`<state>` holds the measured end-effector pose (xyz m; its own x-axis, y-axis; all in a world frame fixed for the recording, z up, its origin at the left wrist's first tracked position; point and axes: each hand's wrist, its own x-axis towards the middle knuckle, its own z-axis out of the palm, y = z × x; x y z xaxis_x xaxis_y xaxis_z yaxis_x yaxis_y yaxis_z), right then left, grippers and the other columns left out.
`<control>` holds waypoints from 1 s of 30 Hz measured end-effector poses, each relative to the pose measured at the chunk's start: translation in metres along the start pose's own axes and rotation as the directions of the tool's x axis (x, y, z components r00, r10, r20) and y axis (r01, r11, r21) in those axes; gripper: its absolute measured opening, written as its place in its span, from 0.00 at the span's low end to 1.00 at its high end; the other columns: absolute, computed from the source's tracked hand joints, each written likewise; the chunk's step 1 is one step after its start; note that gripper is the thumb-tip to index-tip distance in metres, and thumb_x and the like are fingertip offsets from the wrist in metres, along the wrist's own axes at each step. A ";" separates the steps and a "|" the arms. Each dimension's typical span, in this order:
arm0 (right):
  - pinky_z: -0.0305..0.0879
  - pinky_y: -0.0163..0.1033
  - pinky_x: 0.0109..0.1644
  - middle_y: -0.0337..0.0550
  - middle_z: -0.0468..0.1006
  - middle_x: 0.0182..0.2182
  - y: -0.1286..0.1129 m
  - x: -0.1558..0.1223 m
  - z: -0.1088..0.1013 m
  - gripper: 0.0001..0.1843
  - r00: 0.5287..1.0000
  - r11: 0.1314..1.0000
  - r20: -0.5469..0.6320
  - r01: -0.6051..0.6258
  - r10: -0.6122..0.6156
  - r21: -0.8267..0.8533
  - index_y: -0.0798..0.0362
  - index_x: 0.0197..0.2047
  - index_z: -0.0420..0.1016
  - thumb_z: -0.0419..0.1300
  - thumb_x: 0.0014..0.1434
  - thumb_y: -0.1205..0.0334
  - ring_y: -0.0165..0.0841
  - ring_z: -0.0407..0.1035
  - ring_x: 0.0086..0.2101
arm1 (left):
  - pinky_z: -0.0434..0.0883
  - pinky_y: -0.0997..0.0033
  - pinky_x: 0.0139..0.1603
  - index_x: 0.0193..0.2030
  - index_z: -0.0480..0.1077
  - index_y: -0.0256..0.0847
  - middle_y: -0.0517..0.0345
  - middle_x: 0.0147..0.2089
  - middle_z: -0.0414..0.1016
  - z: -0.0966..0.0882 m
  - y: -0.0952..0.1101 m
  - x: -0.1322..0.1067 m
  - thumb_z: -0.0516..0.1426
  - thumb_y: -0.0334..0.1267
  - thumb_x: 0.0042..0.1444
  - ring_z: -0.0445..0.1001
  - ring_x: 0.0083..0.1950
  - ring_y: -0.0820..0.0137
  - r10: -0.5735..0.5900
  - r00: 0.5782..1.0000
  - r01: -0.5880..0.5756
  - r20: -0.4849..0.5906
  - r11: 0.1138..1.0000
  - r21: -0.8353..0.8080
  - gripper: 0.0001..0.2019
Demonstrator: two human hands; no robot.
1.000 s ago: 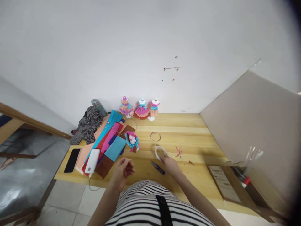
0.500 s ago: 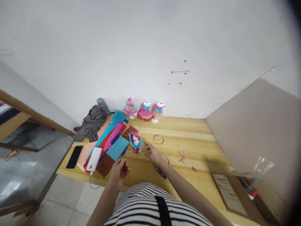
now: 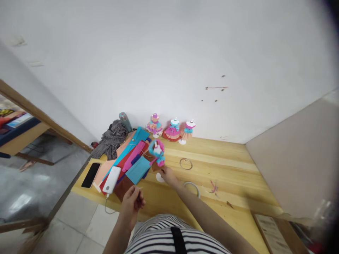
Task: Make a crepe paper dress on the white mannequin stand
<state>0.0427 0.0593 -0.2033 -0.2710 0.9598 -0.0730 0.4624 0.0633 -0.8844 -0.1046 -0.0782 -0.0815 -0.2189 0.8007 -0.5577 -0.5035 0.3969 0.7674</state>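
Note:
My right hand (image 3: 169, 175) is closed at the lower part of a mini dress form (image 3: 156, 148), between its brown skirt and its round white base (image 3: 159, 177). Blue and pink crepe paper ruffles wrap the form's top. Near the table's front edge, my left hand (image 3: 132, 200) is pinched around a small, thin, pale piece (image 3: 140, 188) whose kind I cannot make out. Left of the form lie sheets of crepe paper (image 3: 138, 170) in blue, pink, red, brown and peach.
Three dressed mini forms (image 3: 172, 129) stand along the wall. A phone (image 3: 91, 175), white power bank (image 3: 112, 179), striped cloth (image 3: 110, 140) and bottle (image 3: 125, 121) are at the left. A wire ring (image 3: 185, 163), tape roll (image 3: 194, 187) and pink scraps (image 3: 213, 187) lie to the right.
My right hand has gone from open beside the dress form to closed at its lower part. The form has tilted, and its white base now shows. My left hand keeps its pinch.

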 end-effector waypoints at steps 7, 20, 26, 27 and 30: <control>0.58 0.32 0.25 0.35 0.67 0.17 -0.067 -0.015 -0.053 0.19 0.991 0.994 -0.128 0.046 -0.033 0.097 0.55 0.22 0.70 0.55 0.62 0.55 0.27 0.64 0.21 | 0.68 0.71 0.38 0.28 0.67 0.39 0.52 0.42 0.74 0.042 0.066 -0.008 0.59 0.46 0.56 0.73 0.38 0.69 0.628 0.755 -0.647 0.190 0.668 0.367 0.13; 0.51 0.31 0.20 0.33 0.60 0.13 -0.151 -0.046 -0.125 0.18 0.972 0.948 -0.139 0.220 -0.192 0.229 0.53 0.21 0.67 0.54 0.55 0.50 0.25 0.54 0.15 | 0.61 0.51 0.63 0.30 0.65 0.42 0.46 0.55 0.74 0.127 0.162 -0.005 0.53 0.37 0.61 0.64 0.64 0.59 0.577 0.430 -0.903 0.695 0.273 0.333 0.07; 0.47 0.31 0.19 0.31 0.58 0.11 -0.162 -0.051 -0.132 0.19 0.987 0.927 -0.103 0.152 -0.124 0.343 0.53 0.20 0.67 0.57 0.52 0.47 0.24 0.51 0.15 | 0.69 0.60 0.49 0.30 0.65 0.41 0.52 0.37 0.75 0.144 0.164 -0.016 0.53 0.33 0.61 0.72 0.46 0.64 0.695 0.250 -0.947 0.674 0.031 0.319 0.08; 0.47 0.31 0.19 0.31 0.58 0.11 -0.163 -0.052 -0.132 0.19 0.988 0.925 -0.100 0.143 -0.115 0.353 0.53 0.20 0.67 0.57 0.52 0.47 0.24 0.51 0.14 | 0.69 0.62 0.46 0.29 0.65 0.41 0.53 0.35 0.74 0.146 0.164 -0.019 0.53 0.32 0.61 0.71 0.44 0.65 0.709 0.202 -0.942 0.676 -0.048 0.331 0.08; 0.46 0.31 0.19 0.30 0.58 0.11 -0.167 -0.053 -0.133 0.18 0.989 0.923 -0.116 0.130 -0.093 0.363 0.53 0.20 0.67 0.58 0.51 0.48 0.23 0.50 0.14 | 0.68 0.64 0.42 0.30 0.64 0.40 0.53 0.33 0.73 0.151 0.160 -0.031 0.52 0.29 0.60 0.68 0.40 0.65 0.734 0.024 -0.883 0.678 -0.303 0.360 0.08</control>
<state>0.0919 0.0346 0.0093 -0.2127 0.9750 0.0638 0.0847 0.0835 -0.9929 -0.0525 0.0279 0.1065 0.1917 0.6152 0.7647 0.6463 -0.6655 0.3734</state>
